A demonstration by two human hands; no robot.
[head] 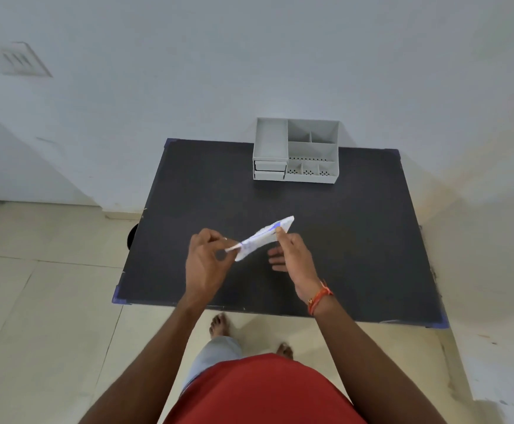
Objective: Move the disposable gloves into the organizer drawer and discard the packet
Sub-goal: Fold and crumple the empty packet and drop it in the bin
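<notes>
Packet (263,238) held above the dark surface (356,240), left hand (208,258) pinching its near end, right hand (292,255) its far end; opening step likely; next: extract gloves, carry toward organizer (295,149) at 12 o'clock, drawers shut.

I have a single view, from the camera worn on the person's head. It looks forward and steeply down, so I see the dark bench (310,240) almost from above, with its far edge against the white wall (249,56) at the top of the frame. The wide lens bends the floor tiles (35,301) at the left. Nearest the lens are the forearms, red shirt and bare feet at the bottom; the organizer (296,149) sits farthest away.
</notes>
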